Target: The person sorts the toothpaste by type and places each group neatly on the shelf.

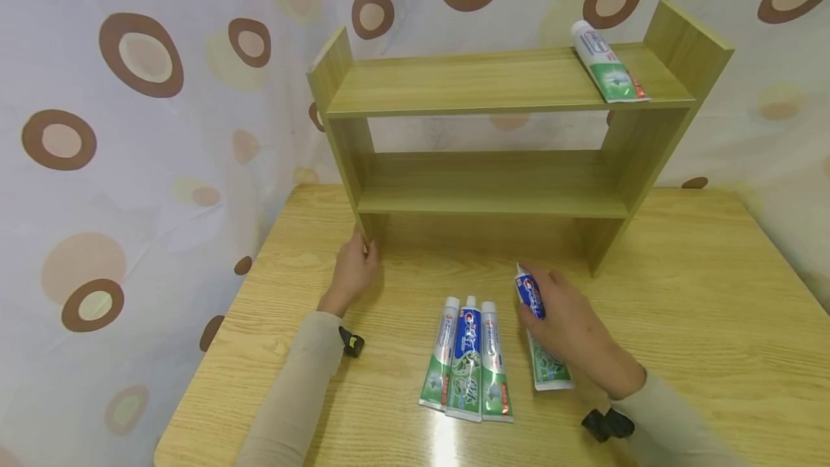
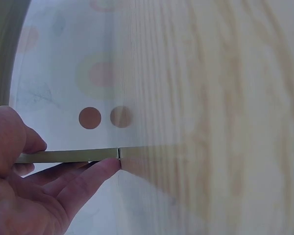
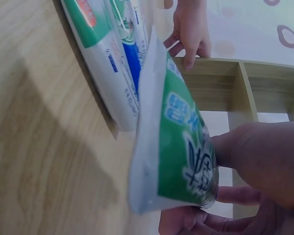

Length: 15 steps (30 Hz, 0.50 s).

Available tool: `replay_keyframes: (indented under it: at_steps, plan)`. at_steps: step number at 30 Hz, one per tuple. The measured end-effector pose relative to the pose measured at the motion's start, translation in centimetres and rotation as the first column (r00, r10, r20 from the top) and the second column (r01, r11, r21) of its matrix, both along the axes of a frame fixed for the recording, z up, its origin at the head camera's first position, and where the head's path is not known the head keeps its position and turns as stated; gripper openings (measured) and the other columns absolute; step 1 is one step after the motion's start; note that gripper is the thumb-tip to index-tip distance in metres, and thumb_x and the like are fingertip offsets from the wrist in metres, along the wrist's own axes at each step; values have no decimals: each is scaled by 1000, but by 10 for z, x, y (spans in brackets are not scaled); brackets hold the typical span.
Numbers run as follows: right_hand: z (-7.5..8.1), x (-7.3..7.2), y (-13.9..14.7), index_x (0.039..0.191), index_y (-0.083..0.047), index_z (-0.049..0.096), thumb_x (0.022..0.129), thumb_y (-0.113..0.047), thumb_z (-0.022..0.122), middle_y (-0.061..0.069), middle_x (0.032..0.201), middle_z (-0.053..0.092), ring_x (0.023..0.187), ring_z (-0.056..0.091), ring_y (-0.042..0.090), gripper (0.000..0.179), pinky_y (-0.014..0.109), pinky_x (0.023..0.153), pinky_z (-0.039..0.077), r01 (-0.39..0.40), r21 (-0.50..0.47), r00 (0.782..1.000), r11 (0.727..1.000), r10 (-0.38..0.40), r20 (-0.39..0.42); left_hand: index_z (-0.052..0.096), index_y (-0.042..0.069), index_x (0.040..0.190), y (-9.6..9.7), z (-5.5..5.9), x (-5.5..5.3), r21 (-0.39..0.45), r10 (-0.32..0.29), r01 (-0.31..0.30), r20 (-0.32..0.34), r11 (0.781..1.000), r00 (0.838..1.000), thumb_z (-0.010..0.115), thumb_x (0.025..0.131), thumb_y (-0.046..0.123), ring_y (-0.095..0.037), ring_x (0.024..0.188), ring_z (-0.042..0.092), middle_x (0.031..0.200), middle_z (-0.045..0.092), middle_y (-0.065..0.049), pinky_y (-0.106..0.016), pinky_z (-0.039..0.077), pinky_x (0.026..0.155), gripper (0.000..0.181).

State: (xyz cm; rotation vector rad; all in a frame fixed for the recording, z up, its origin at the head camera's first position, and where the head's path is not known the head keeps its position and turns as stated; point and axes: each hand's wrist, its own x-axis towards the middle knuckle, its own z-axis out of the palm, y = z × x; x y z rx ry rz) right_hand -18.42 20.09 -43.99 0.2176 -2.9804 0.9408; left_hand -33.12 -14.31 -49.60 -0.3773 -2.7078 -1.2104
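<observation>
My right hand (image 1: pixel 573 326) grips a blue and green toothpaste tube (image 1: pixel 550 366) just above the table, right of the other tubes. In the right wrist view its flat green end (image 3: pixel 179 147) faces the camera. With my left hand (image 1: pixel 353 269) I hold the lower front edge of the left side panel of a wooden shelf (image 1: pixel 493 204); the left wrist view shows thumb and fingers on either side of the panel (image 2: pixel 71 155). Between my hands lie a silver and green tube (image 1: pixel 441 359), a blue and green tube (image 1: pixel 467 366) and another silver and green tube (image 1: pixel 495 366), side by side.
A white and green toothpaste tube (image 1: pixel 606 63) lies on the shelf's top board at the right, its flat end at the front edge. The shelf stands on a wooden table (image 1: pixel 707 308), before a cloth backdrop (image 1: pixel 194 92) with brown ring patterns.
</observation>
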Motion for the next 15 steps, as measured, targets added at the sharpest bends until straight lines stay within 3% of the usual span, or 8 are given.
replay_keyframes:
  at_steps: [5, 12, 15]
  plan:
    - [9, -3, 1, 162, -1, 45, 102, -12, 73, 33, 125, 64, 95, 70, 34, 67, 47, 73, 68, -5, 5, 999, 1000, 5, -54, 48, -4, 148, 0, -1, 0, 4, 1, -1, 3, 1000, 1000, 51, 113, 6, -45, 104, 79, 134, 70, -36, -50, 66, 77, 37]
    - [25, -5, 0, 161, 1, 45, 101, -8, 73, 36, 129, 63, 102, 70, 42, 67, 55, 79, 67, -22, -2, 988, 1000, 21, -151, 50, -5, 145, -1, -3, -2, -9, 8, -8, 2, 1000, 1000, 51, 113, 7, -36, 81, 75, 121, 75, -34, -38, 59, 63, 34]
    - [33, -4, -1, 162, 0, 44, 101, -8, 73, 36, 133, 62, 104, 71, 43, 68, 56, 81, 67, -32, -7, 987, 999, 30, -160, 50, -5, 145, -1, -2, -2, -10, 10, -10, -4, 1000, 1000, 51, 112, 7, -34, 80, 75, 123, 75, -34, -37, 58, 63, 35]
